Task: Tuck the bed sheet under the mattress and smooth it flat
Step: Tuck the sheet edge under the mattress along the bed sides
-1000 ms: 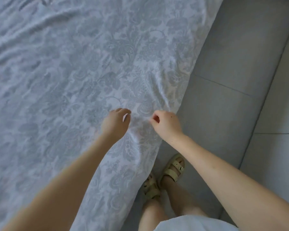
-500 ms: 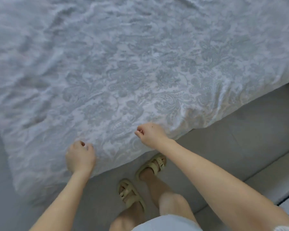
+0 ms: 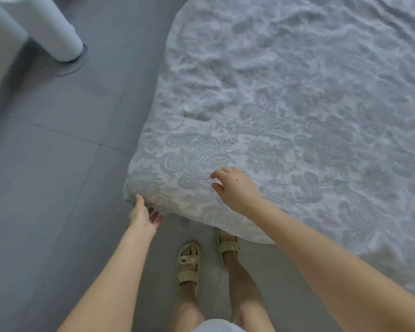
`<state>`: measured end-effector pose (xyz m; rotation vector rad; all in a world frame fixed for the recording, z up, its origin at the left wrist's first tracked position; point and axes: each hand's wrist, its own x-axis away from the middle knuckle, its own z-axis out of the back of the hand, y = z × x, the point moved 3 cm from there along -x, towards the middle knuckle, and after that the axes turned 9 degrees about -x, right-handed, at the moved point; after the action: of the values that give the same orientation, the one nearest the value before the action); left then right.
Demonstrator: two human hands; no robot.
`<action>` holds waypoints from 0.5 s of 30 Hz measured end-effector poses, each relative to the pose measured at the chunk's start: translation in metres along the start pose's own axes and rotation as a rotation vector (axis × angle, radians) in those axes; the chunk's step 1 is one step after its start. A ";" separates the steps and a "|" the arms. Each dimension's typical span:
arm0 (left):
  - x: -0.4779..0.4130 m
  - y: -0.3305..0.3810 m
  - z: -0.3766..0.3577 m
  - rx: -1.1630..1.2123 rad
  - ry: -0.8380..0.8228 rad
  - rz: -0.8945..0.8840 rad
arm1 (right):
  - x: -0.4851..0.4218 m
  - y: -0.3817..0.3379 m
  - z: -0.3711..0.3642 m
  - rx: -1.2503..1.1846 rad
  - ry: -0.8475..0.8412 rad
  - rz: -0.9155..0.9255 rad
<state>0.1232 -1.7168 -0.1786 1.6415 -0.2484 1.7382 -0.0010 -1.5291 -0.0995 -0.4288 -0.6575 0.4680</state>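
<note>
A pale sheet with a grey floral pattern [image 3: 285,121] covers the mattress, and the near corner of the bed sits in front of me. My left hand [image 3: 144,216] is at that corner's lower edge, palm up, thumb touching the sheet's hem and fingers pointing under the corner. My right hand [image 3: 235,188] hovers over or lightly touches the top of the sheet just right of the corner, fingers spread and relaxed. The sheet is wrinkled further up the bed. The mattress itself is hidden under the sheet.
Grey tiled floor [image 3: 53,164] lies left of and below the bed. A white rounded object on a round base [image 3: 58,37] stands at the top left. My sandalled feet [image 3: 189,262] stand close to the bed's edge.
The view swung to the bed's corner. Both hands let go of their curled grips on the sheet; the left dropped to the corner's lower edge, the right opened above the sheet.
</note>
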 end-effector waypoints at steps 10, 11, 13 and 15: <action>-0.021 0.027 -0.001 0.380 -0.012 0.140 | -0.083 -0.067 0.006 0.308 -0.088 0.448; -0.023 0.030 0.001 0.375 -0.005 0.136 | -0.091 -0.075 0.002 0.330 -0.089 0.494; -0.032 0.030 0.007 0.385 0.008 0.123 | -0.107 -0.091 -0.009 0.371 -0.118 0.566; -0.042 0.029 0.018 0.398 0.060 0.117 | -0.123 -0.108 -0.021 0.425 -0.165 0.611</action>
<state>0.1165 -1.7638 -0.2049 1.8786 0.0351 2.0193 -0.0431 -1.6879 -0.1175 -0.1781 -0.5570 1.2086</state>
